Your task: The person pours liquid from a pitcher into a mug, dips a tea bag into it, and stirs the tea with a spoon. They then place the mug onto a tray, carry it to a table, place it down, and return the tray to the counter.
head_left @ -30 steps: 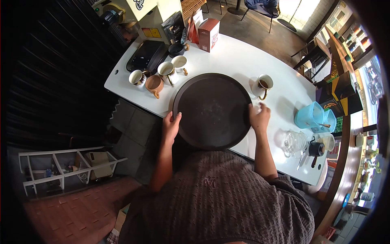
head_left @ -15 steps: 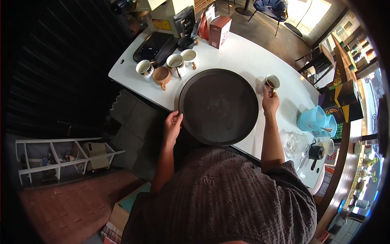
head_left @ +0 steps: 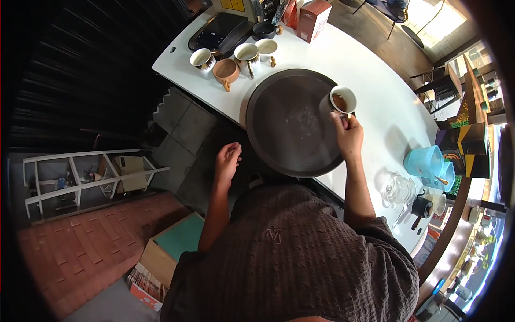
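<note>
My right hand (head_left: 350, 137) grips a white mug (head_left: 347, 96) by its handle, with brown liquid inside. The mug is over the right edge of a large round dark tray (head_left: 292, 126), slightly tilted; whether it touches the tray I cannot tell. My left hand (head_left: 227, 163) hangs left of the tray, apart from it, fingers curled in with nothing visible in them. Beyond the tray stand several mugs: a brown mug (head_left: 226, 71), a white and brown mug (head_left: 203, 60), a taller white mug (head_left: 247, 56) and a pale mug (head_left: 266, 49).
On the white table (head_left: 381, 80) are a black scale-like device (head_left: 221, 33), a black cup (head_left: 264, 30) and a red box (head_left: 314, 20). To the right stand a blue container (head_left: 424, 161), a glass vessel (head_left: 398, 190) and a small black pot (head_left: 422, 206). A white rack (head_left: 88, 180) lies left.
My right hand has brought the mug leftward from the table to above the tray's right edge. My left hand has come away from the tray's rim. The view has shifted.
</note>
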Motion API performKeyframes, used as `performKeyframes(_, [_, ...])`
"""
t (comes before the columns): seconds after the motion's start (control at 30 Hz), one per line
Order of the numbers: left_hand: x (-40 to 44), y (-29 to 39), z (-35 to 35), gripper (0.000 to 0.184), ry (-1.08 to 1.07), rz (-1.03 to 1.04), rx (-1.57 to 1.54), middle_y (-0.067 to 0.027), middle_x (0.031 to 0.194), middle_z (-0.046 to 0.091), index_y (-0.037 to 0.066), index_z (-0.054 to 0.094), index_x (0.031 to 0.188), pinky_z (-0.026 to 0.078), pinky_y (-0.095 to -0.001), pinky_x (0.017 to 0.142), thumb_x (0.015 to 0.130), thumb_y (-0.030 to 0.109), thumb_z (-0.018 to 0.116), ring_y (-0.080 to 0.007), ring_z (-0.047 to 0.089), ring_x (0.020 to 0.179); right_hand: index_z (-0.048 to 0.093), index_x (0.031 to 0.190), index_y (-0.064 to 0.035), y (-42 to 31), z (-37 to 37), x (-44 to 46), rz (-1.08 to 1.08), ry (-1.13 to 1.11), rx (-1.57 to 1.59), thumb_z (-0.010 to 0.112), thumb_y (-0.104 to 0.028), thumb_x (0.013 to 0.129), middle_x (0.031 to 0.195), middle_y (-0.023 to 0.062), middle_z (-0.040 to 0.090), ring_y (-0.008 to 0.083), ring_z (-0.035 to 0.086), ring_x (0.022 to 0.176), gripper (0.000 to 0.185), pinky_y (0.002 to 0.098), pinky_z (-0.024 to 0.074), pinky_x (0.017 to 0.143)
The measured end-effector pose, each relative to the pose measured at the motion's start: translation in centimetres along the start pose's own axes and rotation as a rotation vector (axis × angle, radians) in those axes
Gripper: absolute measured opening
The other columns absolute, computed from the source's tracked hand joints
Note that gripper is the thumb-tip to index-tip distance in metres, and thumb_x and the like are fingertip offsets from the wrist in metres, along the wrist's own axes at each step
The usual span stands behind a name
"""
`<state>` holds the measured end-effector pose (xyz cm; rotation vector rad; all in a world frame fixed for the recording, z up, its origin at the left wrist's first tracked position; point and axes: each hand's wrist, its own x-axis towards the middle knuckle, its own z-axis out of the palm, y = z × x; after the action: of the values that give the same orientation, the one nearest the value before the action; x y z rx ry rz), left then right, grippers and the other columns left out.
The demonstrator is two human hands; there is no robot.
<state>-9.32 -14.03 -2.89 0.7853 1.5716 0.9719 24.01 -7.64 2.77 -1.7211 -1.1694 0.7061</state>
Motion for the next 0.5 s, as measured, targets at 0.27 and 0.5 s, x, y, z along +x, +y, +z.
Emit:
performKeyframes(0.27, [-1.3, -0.6, -0.1, 0.036, 0.017, -0.024, -0.007, -0.0034, 0.096, 0.063, 0.003, 0.06, 0.115, 0.044, -0.0236, 0.066, 0.091, 0.029, 0.063, -0.009, 0.057, 0.076, 0.05, 0.066, -0.0011, -1.5, 2.9, -2.5, 0.003, -0.221, -0.116, 0.075, -0.036, 0.082, 0.055, 0.0009, 0.038, 0.0106, 0.033, 0.054, 0.046, 0.028, 0.0359, 0.051])
performKeyframes(0.5, [-2.1, -0.3, 0.3, 0.037, 0.029, -0.051, 0.021, -0.0037, 0.097, 0.063, 0.004, 0.06, 0.115, 0.044, -0.0243, 0.067, 0.091, 0.032, 0.062, -0.0096, 0.057, 0.077, 0.046, 0.063, -0.0023, -1.1, 3.1, -2.7, -0.007, -0.27, -0.107, 0.076, -0.037, 0.08, 0.055, 0.0032, 0.042, 0.0134, 0.036, 0.052, 0.048, 0.0297, 0.0376, 0.052])
